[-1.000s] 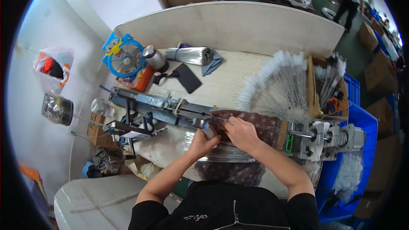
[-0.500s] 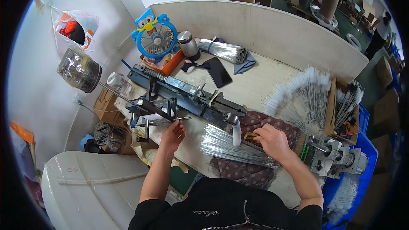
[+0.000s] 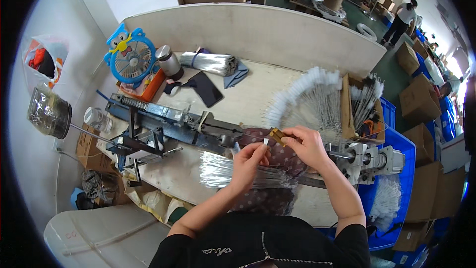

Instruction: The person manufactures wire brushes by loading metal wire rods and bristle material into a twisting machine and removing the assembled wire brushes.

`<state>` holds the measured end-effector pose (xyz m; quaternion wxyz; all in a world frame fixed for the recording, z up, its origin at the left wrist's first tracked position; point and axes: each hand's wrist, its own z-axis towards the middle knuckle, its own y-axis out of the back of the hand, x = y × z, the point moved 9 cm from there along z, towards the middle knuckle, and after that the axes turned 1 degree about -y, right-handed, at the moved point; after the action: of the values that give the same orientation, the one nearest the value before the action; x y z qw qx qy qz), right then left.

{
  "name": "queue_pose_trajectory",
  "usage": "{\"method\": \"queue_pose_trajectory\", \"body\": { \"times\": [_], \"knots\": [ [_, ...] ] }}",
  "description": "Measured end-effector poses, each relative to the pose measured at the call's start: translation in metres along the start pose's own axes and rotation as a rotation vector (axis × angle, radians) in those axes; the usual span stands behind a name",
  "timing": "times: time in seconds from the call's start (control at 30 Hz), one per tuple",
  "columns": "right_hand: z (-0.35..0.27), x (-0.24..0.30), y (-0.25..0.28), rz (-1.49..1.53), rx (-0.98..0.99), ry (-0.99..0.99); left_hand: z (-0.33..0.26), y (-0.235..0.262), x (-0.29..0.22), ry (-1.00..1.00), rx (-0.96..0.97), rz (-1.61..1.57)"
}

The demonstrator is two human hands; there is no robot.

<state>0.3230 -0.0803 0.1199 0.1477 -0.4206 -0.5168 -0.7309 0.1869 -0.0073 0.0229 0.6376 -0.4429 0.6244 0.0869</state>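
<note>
My right hand (image 3: 308, 145) grips a small brass-coloured metal piece (image 3: 276, 136) between thumb and fingers. Close to its left, my left hand (image 3: 249, 165) is closed in a pinch at a small white piece (image 3: 266, 141), whose kind I cannot make out. Both hands are above a dotted brown cloth (image 3: 292, 163). Under and beside my left wrist lies a bundle of thin shiny wires (image 3: 214, 171). A long dark metal rail fixture (image 3: 173, 125) runs from the left and ends just short of my left hand. To the right of my right hand stands a metal motor unit (image 3: 369, 161) with a shaft.
Finished white-tipped wire brushes (image 3: 310, 101) fan out at the back right, beside a cardboard box (image 3: 348, 114) of darker brushes. A phone (image 3: 207, 89), a flask (image 3: 168, 62) and a blue fan (image 3: 131, 57) stand or lie behind the rail. A lamp (image 3: 49, 114) projects at left.
My left hand has left the lever frame on the left and come over beside my right hand, now pinching. The right hand has raised the brass-coloured piece. The view has shifted rightward.
</note>
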Motion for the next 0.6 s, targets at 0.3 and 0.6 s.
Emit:
{"method": "queue_pose_trajectory", "body": {
  "times": [0.3,0.6],
  "knots": [
    [-0.015,-0.048,0.002,0.435,0.054,-0.198,0.014,-0.035,0.018,-0.049,0.066,0.115],
    [-0.015,0.015,0.016,-0.138,-0.152,0.282,0.003,0.009,0.0,-0.055,-0.239,-0.028]
  ]
}}
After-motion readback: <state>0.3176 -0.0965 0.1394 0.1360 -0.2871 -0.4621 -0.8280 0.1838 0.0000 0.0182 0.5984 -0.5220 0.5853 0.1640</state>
